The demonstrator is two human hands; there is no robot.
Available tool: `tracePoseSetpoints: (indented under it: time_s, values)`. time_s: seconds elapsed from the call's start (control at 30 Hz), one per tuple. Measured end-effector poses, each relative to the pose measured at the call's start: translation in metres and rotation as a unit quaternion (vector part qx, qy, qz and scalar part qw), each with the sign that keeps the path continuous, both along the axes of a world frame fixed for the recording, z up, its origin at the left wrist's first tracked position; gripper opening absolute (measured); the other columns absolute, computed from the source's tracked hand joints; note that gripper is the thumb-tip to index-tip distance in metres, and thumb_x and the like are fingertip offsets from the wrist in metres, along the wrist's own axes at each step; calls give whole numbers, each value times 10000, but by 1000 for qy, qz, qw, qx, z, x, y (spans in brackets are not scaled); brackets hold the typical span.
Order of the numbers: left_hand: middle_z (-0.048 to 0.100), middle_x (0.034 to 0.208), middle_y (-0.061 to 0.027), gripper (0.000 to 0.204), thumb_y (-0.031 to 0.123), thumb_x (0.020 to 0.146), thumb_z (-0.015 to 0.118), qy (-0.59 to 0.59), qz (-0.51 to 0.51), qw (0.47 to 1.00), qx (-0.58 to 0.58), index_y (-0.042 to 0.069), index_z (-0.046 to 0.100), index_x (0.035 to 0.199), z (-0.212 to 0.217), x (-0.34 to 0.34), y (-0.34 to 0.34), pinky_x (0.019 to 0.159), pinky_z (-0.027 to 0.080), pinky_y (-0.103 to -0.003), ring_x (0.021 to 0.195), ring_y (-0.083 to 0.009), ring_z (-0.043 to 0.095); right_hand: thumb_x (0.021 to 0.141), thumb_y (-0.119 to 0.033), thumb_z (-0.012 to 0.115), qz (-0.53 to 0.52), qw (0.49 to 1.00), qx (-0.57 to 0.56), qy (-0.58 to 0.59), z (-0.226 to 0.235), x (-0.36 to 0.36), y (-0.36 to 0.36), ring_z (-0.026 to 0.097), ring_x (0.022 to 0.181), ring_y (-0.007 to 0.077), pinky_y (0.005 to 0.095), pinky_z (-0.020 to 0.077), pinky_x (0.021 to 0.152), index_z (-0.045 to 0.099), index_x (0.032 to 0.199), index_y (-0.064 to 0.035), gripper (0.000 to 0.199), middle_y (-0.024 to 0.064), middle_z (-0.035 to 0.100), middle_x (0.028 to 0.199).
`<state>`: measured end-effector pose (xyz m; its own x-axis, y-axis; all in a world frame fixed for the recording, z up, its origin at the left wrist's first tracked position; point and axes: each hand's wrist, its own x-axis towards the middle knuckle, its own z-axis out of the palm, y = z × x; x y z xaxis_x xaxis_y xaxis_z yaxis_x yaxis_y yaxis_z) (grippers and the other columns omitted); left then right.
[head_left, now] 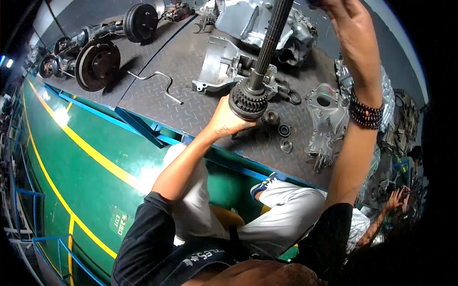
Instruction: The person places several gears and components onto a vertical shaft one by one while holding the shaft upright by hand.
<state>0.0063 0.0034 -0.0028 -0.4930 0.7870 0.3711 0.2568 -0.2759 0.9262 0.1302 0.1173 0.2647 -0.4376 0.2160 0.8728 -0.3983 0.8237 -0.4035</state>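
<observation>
A long splined gear shaft (271,43) stands tilted in front of me, its upper end running out of the frame. My left hand (226,119) is closed round the gear cluster (249,99) at its lower end. Raised to the right of the shaft is my right hand (353,43), with a beaded bracelet on the wrist. Its fingertips meet the top edge near a dark bit, so their grip is hidden. Beside the cluster on the bench lie a small gear (271,117), a bearing (284,130), and a thin ring (263,138).
The steel-plate bench (191,71) carries an open aluminium housing (218,66), a large gearbox case (248,21) and another casing (324,119). A bent rod (164,78) and axles with brake drums (98,64) lie left. Another person's hand (396,198) is at lower right.
</observation>
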Motion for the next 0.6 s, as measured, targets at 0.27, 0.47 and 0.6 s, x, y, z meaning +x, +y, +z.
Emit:
tracePoseSetpoints:
  time_s: [0.27, 0.47, 0.6]
  values:
    - [770, 1089, -76, 582, 103, 655, 921, 7, -5, 1000, 29, -5, 694, 1180, 0, -1, -4, 973, 556, -352, 981, -146, 697, 976, -354, 760, 165, 970, 3, -177, 37, 2, 7, 694, 1075, 203, 380, 564, 987, 636, 1397, -16, 554, 124, 730, 1203]
    - [758, 1132, -79, 665, 132, 661, 944, -7, -25, 1000, 1, 2, 653, 1245, 0, -4, -4, 994, 545, -349, 1020, -146, 690, 914, -292, 831, 185, 949, 55, -250, 53, -3, 20, 690, 1135, 252, 427, 551, 1041, 599, 1450, -24, 643, 147, 718, 1258]
    - [743, 1052, -49, 535, 69, 656, 896, 6, -21, 1000, 16, 13, 675, 1140, 6, 1, -6, 950, 550, -343, 970, -134, 671, 848, -254, 887, 151, 928, 71, -334, 86, 9, -6, 678, 1165, 283, 442, 549, 1056, 585, 1449, 6, 721, 201, 688, 1296]
